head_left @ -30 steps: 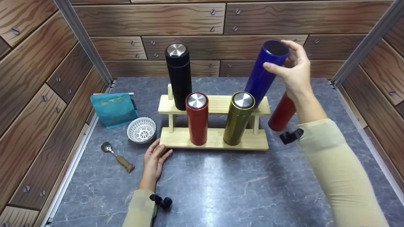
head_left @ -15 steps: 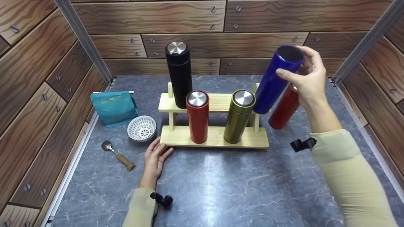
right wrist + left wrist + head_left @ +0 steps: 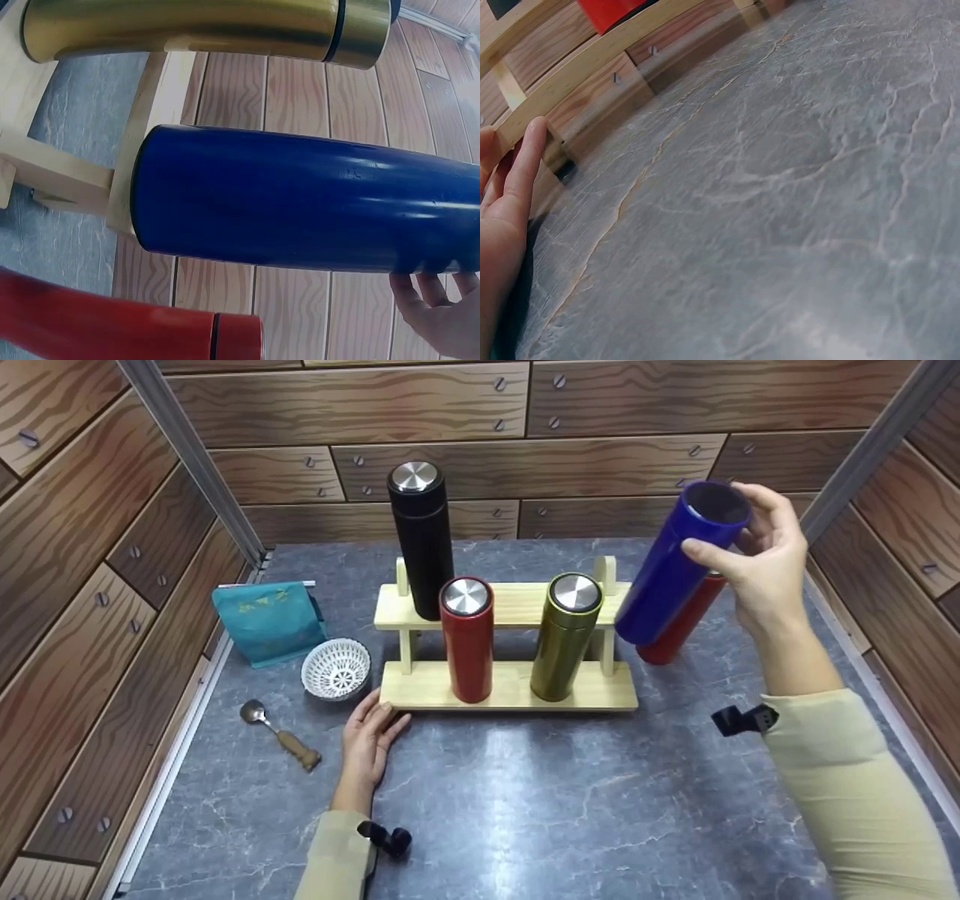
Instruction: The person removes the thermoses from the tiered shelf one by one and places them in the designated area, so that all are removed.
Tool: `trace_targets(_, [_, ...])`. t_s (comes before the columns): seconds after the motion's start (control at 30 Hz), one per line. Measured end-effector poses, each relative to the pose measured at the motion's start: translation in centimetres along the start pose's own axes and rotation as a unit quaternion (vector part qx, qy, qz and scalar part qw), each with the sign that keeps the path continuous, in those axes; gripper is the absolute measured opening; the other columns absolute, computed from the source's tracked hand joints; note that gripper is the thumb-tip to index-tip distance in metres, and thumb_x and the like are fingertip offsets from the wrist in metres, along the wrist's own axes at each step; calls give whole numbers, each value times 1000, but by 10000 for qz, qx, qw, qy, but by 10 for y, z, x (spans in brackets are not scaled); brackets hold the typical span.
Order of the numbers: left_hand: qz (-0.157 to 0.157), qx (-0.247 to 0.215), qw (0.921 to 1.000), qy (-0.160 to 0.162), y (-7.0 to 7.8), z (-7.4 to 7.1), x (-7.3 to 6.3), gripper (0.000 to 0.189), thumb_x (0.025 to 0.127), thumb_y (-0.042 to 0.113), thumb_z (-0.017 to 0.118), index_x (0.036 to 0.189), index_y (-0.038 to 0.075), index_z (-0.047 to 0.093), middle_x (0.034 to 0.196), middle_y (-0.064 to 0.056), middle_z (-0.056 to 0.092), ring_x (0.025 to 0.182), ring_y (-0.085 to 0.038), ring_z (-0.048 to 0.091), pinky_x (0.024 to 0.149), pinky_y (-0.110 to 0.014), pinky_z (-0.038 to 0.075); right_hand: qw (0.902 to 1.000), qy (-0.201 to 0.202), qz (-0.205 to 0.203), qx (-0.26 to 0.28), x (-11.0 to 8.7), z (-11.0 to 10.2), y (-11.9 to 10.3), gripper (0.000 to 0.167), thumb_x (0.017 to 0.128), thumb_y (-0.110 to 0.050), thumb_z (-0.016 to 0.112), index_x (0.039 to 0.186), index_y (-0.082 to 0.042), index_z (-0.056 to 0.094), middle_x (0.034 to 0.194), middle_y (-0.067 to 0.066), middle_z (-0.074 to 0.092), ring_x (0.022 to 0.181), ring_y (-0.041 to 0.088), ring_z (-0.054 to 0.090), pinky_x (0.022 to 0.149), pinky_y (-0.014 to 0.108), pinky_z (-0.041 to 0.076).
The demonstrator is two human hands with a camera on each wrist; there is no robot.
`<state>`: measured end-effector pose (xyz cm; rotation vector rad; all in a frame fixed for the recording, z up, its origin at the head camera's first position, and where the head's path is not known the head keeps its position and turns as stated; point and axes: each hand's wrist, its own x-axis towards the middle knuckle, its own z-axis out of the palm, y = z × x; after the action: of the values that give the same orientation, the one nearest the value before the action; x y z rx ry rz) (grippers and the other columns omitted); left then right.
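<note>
Blue bottle point(image 3: 667, 577) has shifted right. Left of centre, the left hand point(image 3: 366, 739), fingers straight, touches the rack point(image 3: 508, 686); farther, upper right, the right hand point(image 3: 769, 566) grips the bottle, apparently mid-carry; next likely calls for clearing the rear red bottle point(image 3: 691, 619).

Bright, fairly even light fills the head view, seemingly from overhead — a long white glare runs down the grey tabletop point(image 3: 585, 802), and a soft-edged shadow dims part of its right side. The left wrist view is duller and hazier, with a pale, washed-out patch at its bottom edge. In the right wrist view, white highlights streak the blue flask point(image 3: 300, 199) — and wide-angle distortion bows the gold flask point(image 3: 187, 30) and red flask point(image 3: 150, 326).
</note>
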<state>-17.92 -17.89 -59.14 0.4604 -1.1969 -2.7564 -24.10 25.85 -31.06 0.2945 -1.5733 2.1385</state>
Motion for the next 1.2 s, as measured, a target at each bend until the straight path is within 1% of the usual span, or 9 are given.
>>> trace_targets(0.13, [14, 85, 10000, -13, 1, 0, 0, 48, 88, -6, 56, 134, -1, 41, 120, -15, 53, 101, -25, 59, 86, -46, 53, 9999, 73, -102, 82, -3, -7, -3, 69, 54, 28, 72, 115, 0, 57, 110, 17, 62, 96, 26, 58, 83, 31, 47])
trace_targets(0.33, [-15, 65, 10000, -21, 2, -1, 0, 47, 89, -5, 56, 133, -1, 42, 119, -15, 53, 101, -24, 59, 87, -47, 52, 9993, 302, -192, -49, -7, -21, -4, 70, 52, 30, 72, 114, 1, 57, 107, 17, 63, 97, 25, 58, 84, 28, 46])
trace_targets(0.8, [-52, 49, 10000, -27, 1, 0, 0, 48, 89, -6, 56, 134, -1, 41, 122, -16, 51, 103, -25, 59, 88, -46, 52, 9974, 634, -328, -24, -14, -57, -10, 68, 52, 32, 71, 113, 5, 57, 104, 19, 63, 90, 26, 59, 78, 29, 49])
trace_targets(0.93, [-53, 29, 10000, -6, 1, -1, 0, 47, 89, -6, 56, 133, -1, 42, 120, -15, 53, 102, -25, 60, 87, -46, 52, 9966, 777, -281, -7, -15, -68, -11, 69, 52, 32, 71, 113, 4, 57, 104, 20, 62, 89, 27, 60, 76, 29, 51])
trace_targets(1.03, [-38, 3, 10000, 0, 1, -1, 0, 46, 89, -6, 55, 133, -1, 43, 119, -16, 53, 102, -25, 60, 87, -46, 52, 9958, 887, -216, -51, -15, -76, -12, 70, 52, 32, 71, 114, 3, 57, 106, 19, 62, 89, 26, 60, 77, 29, 52])
trace_targets(1.2, [-8, 19, 10000, -37, 0, -1, 0, 46, 89, -6, 55, 133, -1, 41, 119, -14, 53, 100, -24, 60, 87, -46, 53, 9943, 1032, -252, -74, -16, -87, -11, 69, 52, 32, 71, 113, 4, 57, 105, 19, 62, 88, 26, 60, 75, 27, 52])
